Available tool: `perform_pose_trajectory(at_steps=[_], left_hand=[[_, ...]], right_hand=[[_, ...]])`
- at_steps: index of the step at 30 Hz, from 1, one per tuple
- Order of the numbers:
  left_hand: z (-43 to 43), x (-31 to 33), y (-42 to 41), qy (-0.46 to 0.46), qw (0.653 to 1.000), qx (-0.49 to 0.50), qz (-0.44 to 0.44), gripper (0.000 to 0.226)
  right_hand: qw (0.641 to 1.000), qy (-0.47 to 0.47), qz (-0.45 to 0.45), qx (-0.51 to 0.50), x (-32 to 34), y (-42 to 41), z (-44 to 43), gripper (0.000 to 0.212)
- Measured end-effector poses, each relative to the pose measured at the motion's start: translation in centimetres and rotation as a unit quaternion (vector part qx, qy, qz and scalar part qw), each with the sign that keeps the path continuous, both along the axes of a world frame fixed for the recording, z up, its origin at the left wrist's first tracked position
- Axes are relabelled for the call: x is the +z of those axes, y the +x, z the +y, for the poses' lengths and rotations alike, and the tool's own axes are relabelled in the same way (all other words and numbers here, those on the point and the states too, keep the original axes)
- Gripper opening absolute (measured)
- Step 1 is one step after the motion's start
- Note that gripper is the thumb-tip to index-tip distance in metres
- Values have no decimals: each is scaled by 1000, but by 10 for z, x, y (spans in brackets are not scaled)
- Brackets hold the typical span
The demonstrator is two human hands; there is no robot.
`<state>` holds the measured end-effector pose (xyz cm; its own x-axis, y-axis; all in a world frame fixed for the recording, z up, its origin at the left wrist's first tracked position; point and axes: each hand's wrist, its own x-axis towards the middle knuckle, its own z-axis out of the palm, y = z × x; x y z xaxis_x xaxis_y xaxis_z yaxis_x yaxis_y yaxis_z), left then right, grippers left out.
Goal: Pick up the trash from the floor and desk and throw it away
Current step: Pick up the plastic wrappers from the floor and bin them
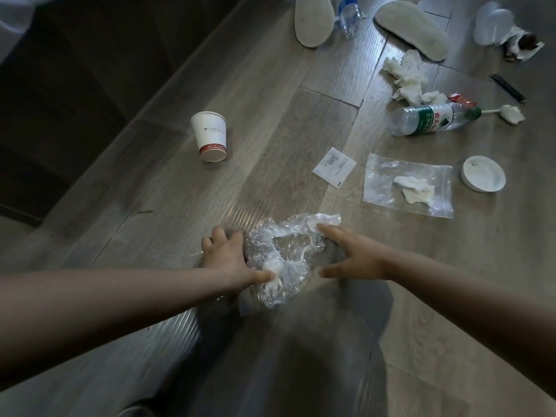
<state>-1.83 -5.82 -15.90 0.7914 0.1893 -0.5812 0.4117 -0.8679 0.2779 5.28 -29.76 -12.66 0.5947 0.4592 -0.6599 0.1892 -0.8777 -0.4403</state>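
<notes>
Low on the grey floor (294,127), crumpled clear plastic wrap (285,251) near centre, left hand (230,258) seemingly clutching its left edge, fingertips (219,233) partly hidden, right hand (356,258) splayed, forefinger (328,232) touching its far-right corner

Person, one. Two forearms, bare from frame edges to wrists. Left hand (228,257) and right hand (361,260) ungloved; fingers (331,233) bare. Blurred grey mass between arms: clothing or shadow, undetermined.

Grey wood-plank floor (270,130): crumpled plastic (288,272) low centre, upturned paper cup (210,136) left; zip bag (407,185), sachet (334,167), lid (483,173), bottle (433,119), tissues (407,75) right; slipper (313,19) and second slipper (410,30) top.
</notes>
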Motion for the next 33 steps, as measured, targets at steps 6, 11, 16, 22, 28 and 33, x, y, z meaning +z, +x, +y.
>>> perform_pose_trajectory(at_steps=[6,11,16,22,28,33], left_hand=[[6,-2,-1,-18,998,24,-47,79],[6,4,-5,-111,991,50,-49,119],[-18,4,5,-122,989,71,-40,121],[-28,-3,9,-44,996,76,-30,113],[-30,4,19,-45,996,71,10,117],[-52,15,40,-18,989,133,66,133]], right_hand=[[998,49,36,25,-4,-20,17,94],[998,55,32,-10,0,-18,10,88],[999,41,23,-3,0,-19,10,81],[986,129,29,-103,2,-20,2,54],[967,162,-77,-180,11,-13,-26,29],[965,139,-95,-202,6,-8,-44,23]])
